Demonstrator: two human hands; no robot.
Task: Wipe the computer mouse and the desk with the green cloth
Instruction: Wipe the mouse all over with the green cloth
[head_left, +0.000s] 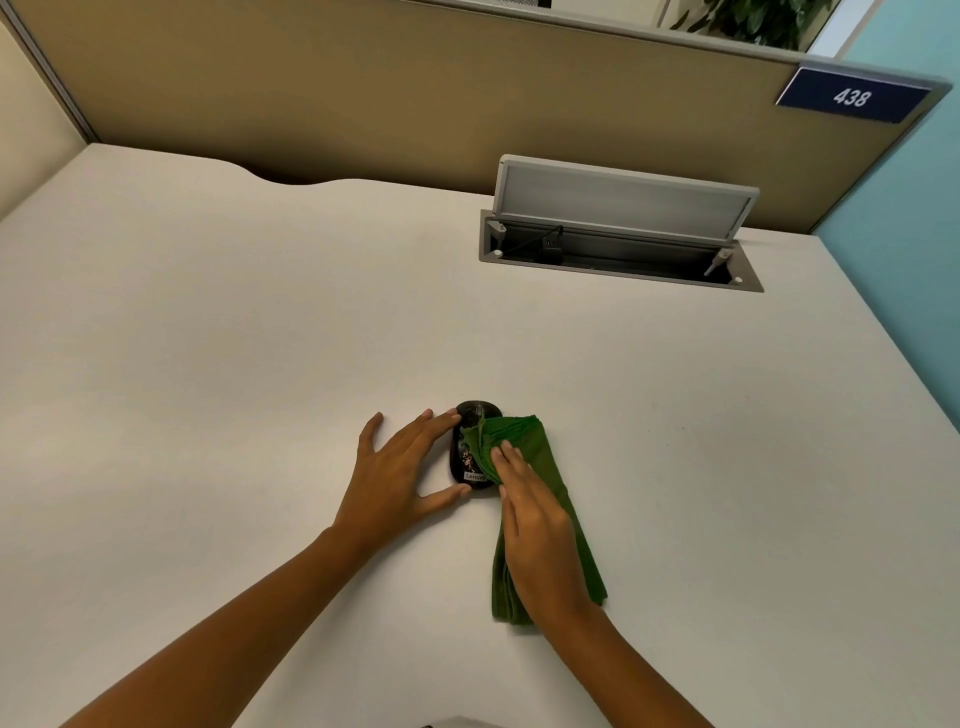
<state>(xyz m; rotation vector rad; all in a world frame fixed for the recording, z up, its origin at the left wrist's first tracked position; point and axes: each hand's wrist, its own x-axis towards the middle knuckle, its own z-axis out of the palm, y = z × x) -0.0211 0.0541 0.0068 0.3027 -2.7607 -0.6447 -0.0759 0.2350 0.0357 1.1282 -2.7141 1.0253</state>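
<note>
Currently the mouse-wiping step is in hand, judged from the layout: the computer mouse (471, 447) sits low and centre in the frame on the pale worktop (208, 338), with the front end of the folded green cloth (535, 514) draped over its right half. Specks of debris show on the exposed black shell; a white brand label sits at its near end. Left hand (400, 478): fingers spread wide, flat and low, index tip and thumb tip bracketing the mouse's left side at far and near ends; it steadies rather than closes on it. Right hand (535, 525): flat and extended, palm down on top of the cloth, fingertips (501, 449) pressing the cloth edge against the mouse; nothing is pinched, the cloth is merely pinned under the palm. Both forearms enter from the bottom edge, converging on the mouse. The rest of the cloth trails toward lower right, lying on the worktop. Next move, as a judgement: slide the cloth leftward across the shell while the left hand holds the mouse from skidding; worktop wiping appears not yet done. An open cable hatch (618, 228) lies upper right, well apart.
</note>
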